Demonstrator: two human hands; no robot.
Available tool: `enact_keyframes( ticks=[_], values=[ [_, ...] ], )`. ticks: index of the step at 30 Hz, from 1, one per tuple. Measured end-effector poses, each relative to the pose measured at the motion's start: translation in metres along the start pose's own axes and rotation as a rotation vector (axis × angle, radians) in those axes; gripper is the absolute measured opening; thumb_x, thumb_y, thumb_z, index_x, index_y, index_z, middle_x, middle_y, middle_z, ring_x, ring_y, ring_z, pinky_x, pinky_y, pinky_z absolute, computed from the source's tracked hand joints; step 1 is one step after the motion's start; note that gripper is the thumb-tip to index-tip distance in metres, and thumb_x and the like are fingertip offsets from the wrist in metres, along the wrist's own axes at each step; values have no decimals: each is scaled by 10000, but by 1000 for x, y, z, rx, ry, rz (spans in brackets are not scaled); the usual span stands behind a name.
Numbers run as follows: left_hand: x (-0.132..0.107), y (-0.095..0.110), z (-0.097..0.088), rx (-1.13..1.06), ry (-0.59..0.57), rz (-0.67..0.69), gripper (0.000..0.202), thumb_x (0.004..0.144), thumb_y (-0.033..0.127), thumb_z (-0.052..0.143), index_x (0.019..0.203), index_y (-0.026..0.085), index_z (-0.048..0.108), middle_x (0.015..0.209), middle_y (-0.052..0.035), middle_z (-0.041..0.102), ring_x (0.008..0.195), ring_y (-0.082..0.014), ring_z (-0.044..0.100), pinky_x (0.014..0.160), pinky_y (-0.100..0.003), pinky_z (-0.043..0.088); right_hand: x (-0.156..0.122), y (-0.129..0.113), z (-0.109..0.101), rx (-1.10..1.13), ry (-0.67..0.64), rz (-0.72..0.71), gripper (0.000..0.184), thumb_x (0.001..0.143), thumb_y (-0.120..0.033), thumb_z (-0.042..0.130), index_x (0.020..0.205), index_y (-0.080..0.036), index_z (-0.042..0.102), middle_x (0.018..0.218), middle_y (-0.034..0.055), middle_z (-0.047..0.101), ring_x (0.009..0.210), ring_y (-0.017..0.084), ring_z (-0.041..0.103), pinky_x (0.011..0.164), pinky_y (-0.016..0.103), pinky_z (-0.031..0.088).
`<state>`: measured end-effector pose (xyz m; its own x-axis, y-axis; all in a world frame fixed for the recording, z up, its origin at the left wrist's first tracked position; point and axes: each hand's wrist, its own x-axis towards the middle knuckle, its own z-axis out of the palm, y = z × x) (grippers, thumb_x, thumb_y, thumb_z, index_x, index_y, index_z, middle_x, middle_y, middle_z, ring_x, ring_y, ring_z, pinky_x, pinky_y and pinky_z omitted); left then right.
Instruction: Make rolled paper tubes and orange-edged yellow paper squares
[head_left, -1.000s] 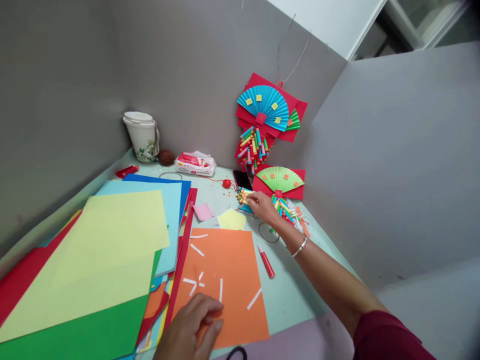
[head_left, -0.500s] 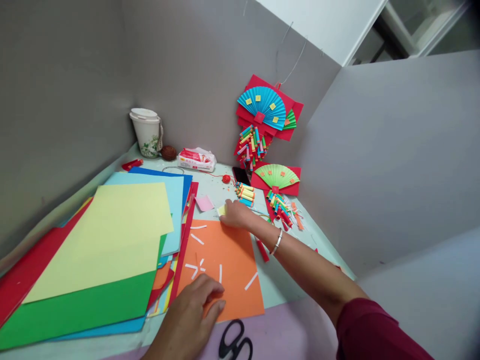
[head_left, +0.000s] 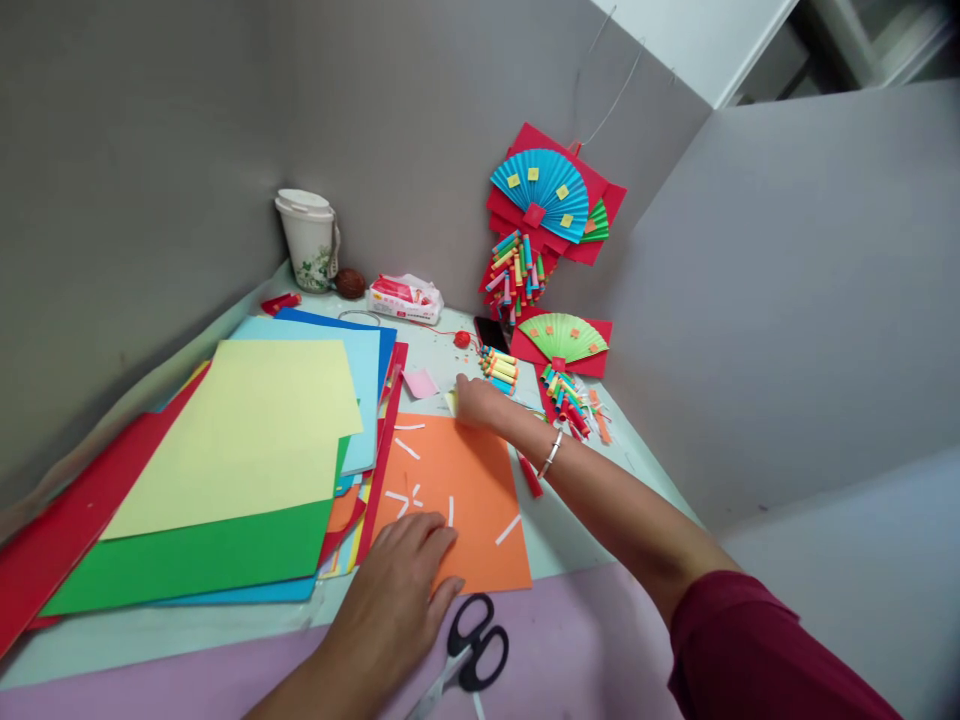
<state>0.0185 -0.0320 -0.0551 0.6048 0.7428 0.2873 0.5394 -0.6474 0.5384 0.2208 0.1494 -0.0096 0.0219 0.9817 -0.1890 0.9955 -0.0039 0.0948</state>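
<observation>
While the left hand (head_left: pixel 405 565) lies palm down over the near-left part of the orange sheet (head_left: pixel 484 510), its fingers loosely bent and thumb apart, gripping nothing visible, the right hand (head_left: pixel 484 405) reaches to the sheet's far edge. Its fingers curl at a yellow paper piece (head_left: pixel 451 402), mostly covered; I cannot tell whether they pinch it. The sheet's long axis runs away from the person; white strips (head_left: pixel 451 511) lie scattered on it at differing angles. Nearer, scissors (head_left: pixel 469 651) slant, blades toward the lower left.
</observation>
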Motion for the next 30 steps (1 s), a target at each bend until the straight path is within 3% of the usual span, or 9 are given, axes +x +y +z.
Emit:
enact_keyframes(
  ticks=[5, 10, 15, 17, 23, 30],
  values=[
    [1, -3, 1, 60, -39, -3, 328, 838, 194, 610, 1162, 186, 660, 1241, -131, 672, 1162, -302, 610, 1001, -492, 487, -9, 12, 0, -13, 46, -44, 350, 957, -338, 617, 1252, -155, 577, 1233, 102, 613, 1036, 231, 641, 868, 432, 562],
    [0, -2, 3, 71, -33, -5, 482, 770, 293, 733, 1234, 197, 646, 1330, -142, 642, 1230, -334, 582, 1038, -512, 473, -19, 21, -1, 0, 66, -76, 339, 968, -355, 596, 1244, -159, 582, 1220, 95, 620, 1031, 226, 643, 878, 438, 555],
    [-5, -8, 13, 75, -26, 4, 586, 716, 297, 780, 1274, 210, 624, 1369, -135, 622, 1277, -347, 550, 1069, -523, 450, -18, 17, -5, 34, 54, -63, 557, 946, -529, 550, 1308, -105, 525, 1179, 175, 658, 1050, 281, 654, 876, 412, 538],
    [-6, -10, 16, 80, -1, 9, 593, 722, 296, 776, 1288, 224, 613, 1380, -126, 616, 1288, -341, 542, 1078, -521, 443, -12, 10, -6, 43, 28, -49, 572, 929, -501, 589, 1318, -89, 511, 1180, 190, 657, 1048, 286, 656, 867, 399, 540],
    [-4, -7, 9, 111, -54, 22, 526, 793, 286, 705, 1300, 181, 610, 1381, -148, 616, 1274, -339, 558, 1061, -523, 464, 4, -10, -7, 57, -50, 21, 362, 958, -360, 612, 1257, -160, 571, 1201, 94, 627, 993, 218, 653, 840, 416, 569],
    [-6, -6, 7, 131, 2, 76, 486, 803, 220, 660, 1286, 203, 616, 1377, -135, 620, 1260, -333, 572, 1055, -502, 473, 5, -9, -4, 68, -26, 42, 361, 954, -333, 620, 1266, -160, 566, 1224, 99, 617, 1018, 227, 647, 854, 425, 567]
  ],
)
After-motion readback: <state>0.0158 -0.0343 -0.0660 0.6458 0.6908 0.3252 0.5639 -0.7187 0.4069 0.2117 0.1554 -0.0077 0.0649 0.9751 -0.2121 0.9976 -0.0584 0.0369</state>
